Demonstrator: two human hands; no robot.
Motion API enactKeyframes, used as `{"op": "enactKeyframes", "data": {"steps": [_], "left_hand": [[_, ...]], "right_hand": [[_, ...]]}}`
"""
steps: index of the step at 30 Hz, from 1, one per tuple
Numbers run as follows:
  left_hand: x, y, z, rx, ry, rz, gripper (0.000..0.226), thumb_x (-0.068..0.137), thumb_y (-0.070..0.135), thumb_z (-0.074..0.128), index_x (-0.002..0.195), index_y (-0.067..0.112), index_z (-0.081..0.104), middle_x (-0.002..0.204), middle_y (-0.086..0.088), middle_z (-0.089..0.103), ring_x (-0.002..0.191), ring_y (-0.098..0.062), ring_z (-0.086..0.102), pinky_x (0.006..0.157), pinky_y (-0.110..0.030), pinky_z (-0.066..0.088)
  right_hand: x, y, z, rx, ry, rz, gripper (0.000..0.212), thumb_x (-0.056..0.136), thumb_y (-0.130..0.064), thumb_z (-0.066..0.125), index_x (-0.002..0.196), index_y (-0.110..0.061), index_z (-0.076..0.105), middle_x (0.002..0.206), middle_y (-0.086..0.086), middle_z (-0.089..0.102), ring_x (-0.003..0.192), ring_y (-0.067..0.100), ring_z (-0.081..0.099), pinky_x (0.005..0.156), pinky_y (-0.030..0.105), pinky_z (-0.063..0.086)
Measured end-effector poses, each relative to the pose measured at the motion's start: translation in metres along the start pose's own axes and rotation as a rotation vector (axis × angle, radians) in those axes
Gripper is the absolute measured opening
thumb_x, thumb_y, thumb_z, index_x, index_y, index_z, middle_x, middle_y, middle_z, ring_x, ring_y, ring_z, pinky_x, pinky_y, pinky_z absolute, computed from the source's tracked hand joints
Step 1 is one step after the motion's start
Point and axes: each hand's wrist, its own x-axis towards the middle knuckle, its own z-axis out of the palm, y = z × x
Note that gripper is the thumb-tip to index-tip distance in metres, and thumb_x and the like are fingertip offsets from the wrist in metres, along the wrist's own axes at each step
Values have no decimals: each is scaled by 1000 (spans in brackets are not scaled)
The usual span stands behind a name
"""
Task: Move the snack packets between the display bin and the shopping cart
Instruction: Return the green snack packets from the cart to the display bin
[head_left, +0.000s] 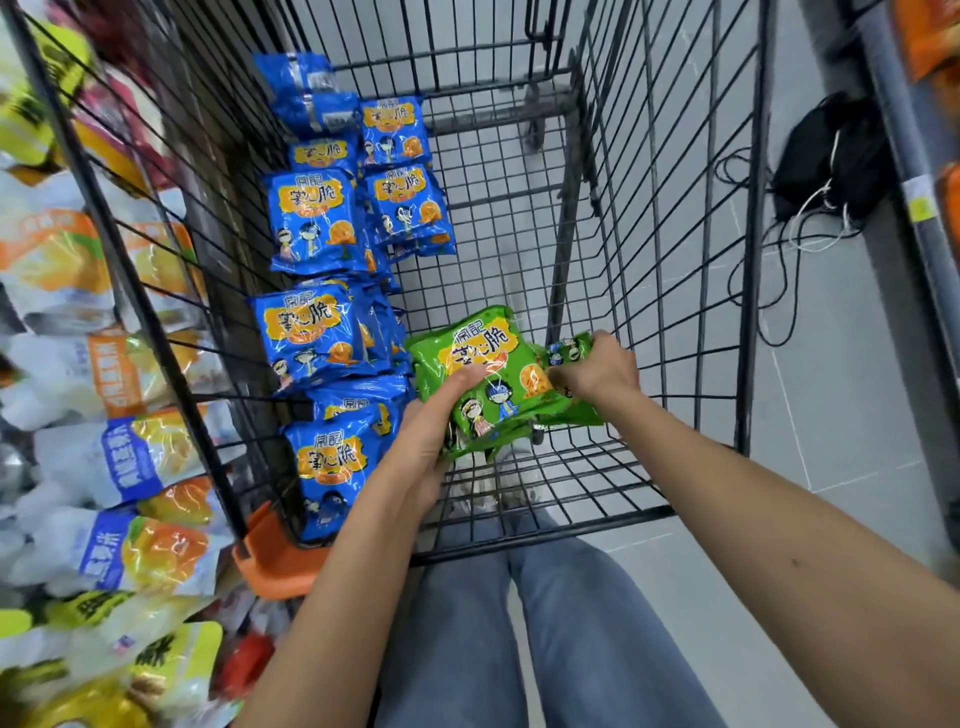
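Observation:
Inside the black wire shopping cart (649, 218), several blue snack packets (311, 223) lie in rows along its left side. Near the cart's front, both hands hold a small stack of green snack packets (478, 348) just above the wire floor. My left hand (431, 441) grips the stack's left edge, thumb on top of the uppermost packet. My right hand (597, 369) grips the stack's right end, fingers curled over it. The display bin (119, 457) at the far left holds white, orange and yellow packets.
A black bag with cables (826, 161) lies on the grey floor to the right of the cart. A shelf post (914, 197) runs down the right edge. An orange corner bumper (270, 561) sits at the cart's near left. My legs in jeans stand behind the cart.

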Motion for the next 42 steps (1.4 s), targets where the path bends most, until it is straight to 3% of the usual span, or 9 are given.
{"op": "enactKeyframes", "data": {"steps": [5, 7, 9, 17, 21, 26, 30, 35, 42], "left_hand": [[-51, 15, 0, -9, -37, 70, 73, 53, 46, 81, 117, 17, 61, 109, -4, 71, 94, -17, 69, 73, -28, 56], [-80, 21, -4, -15, -121, 131, 41, 59, 43, 79, 92, 20, 74, 90, 0, 75, 77, -12, 72, 59, -20, 54], [-109, 24, -11, -34, -171, 191, 20, 64, 42, 71, 78, 29, 78, 85, 4, 76, 73, -10, 72, 58, -20, 54], [-208, -12, -40, -248, -3, 321, 45, 63, 35, 68, 104, 18, 64, 91, -2, 75, 79, -15, 72, 73, -32, 58], [-244, -56, -37, -446, 83, 415, 26, 69, 26, 63, 93, 17, 66, 79, -3, 75, 66, -15, 72, 56, -28, 59], [-279, -134, -12, -715, 261, 439, 31, 66, 31, 61, 91, 15, 69, 76, -4, 75, 62, -16, 71, 53, -29, 58], [-304, -203, 16, -996, 371, 502, 24, 71, 34, 62, 77, 19, 79, 88, -6, 75, 76, -20, 72, 65, -31, 60], [-334, -274, 41, -1303, 577, 540, 36, 70, 32, 63, 100, 16, 69, 93, -7, 74, 78, -22, 71, 65, -31, 59], [-355, -346, 71, -1635, 705, 687, 31, 74, 27, 58, 100, 14, 66, 91, -9, 75, 76, -21, 72, 64, -34, 60]], "right_hand": [[-58, -10, -40, 436, 17, -34, 83, 67, -23, 83, 136, -13, 38, 134, 12, 51, 114, 28, 52, 95, 32, 42], [-87, -9, -60, 621, -22, -26, 62, 69, -17, 80, 124, -10, 51, 124, 12, 59, 111, 29, 57, 94, 34, 48], [-119, -6, -80, 809, -35, -34, 34, 73, -9, 75, 104, -9, 61, 102, 11, 68, 88, 26, 64, 72, 29, 56], [-204, 28, -119, 1064, -181, -57, 16, 80, -8, 68, 88, -16, 56, 81, 3, 67, 55, 9, 66, 53, 26, 54], [-223, 47, -119, 987, -352, -85, 12, 81, -5, 66, 87, -13, 59, 69, 1, 72, 58, 14, 68, 55, 30, 57], [-236, 71, -130, 728, -579, -170, 21, 77, -5, 69, 97, -7, 61, 86, 11, 70, 81, 27, 66, 84, 45, 53], [-246, 77, -130, 507, -794, -220, 11, 80, -3, 64, 90, -6, 63, 69, 3, 73, 59, 12, 68, 56, 25, 58], [-281, 65, -102, 192, -962, -313, 13, 80, -3, 64, 92, -2, 61, 65, 3, 71, 56, 11, 67, 58, 28, 57], [-344, 64, -43, -106, -1126, -352, 7, 83, -3, 59, 86, -10, 61, 63, 1, 70, 53, 10, 65, 52, 24, 53]]}}
